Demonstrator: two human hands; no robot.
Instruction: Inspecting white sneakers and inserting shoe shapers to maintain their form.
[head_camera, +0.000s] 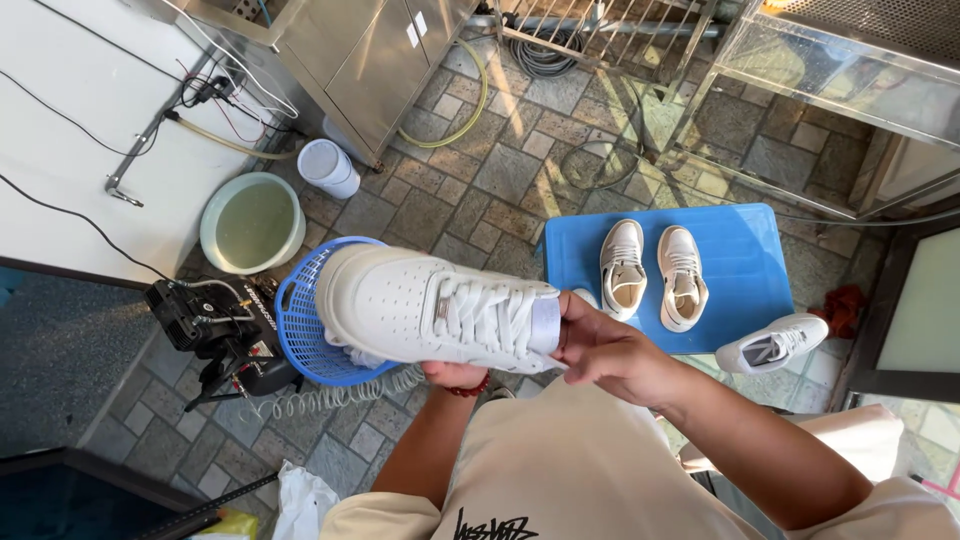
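Observation:
A white lace-up sneaker (420, 310) is held sideways in front of me, toe pointing left, laces facing up. My left hand (452, 375) grips it from underneath, with only the fingers and a red bead bracelet showing below the sole. My right hand (605, 350) holds the heel end and tongue at the right. A pair of white and beige sneakers (652, 272) stands on a blue plastic stool (745, 255) beyond my hands. Another white sneaker (772, 343) lies on the ground by the stool's right corner.
A blue plastic basket (300, 335) sits on the stone floor behind the held shoe. Left of it stand a black compressor (225, 325) with a coiled hose, a green basin of water (252, 222) and a white bucket (330, 167). Steel cabinets and racks line the back.

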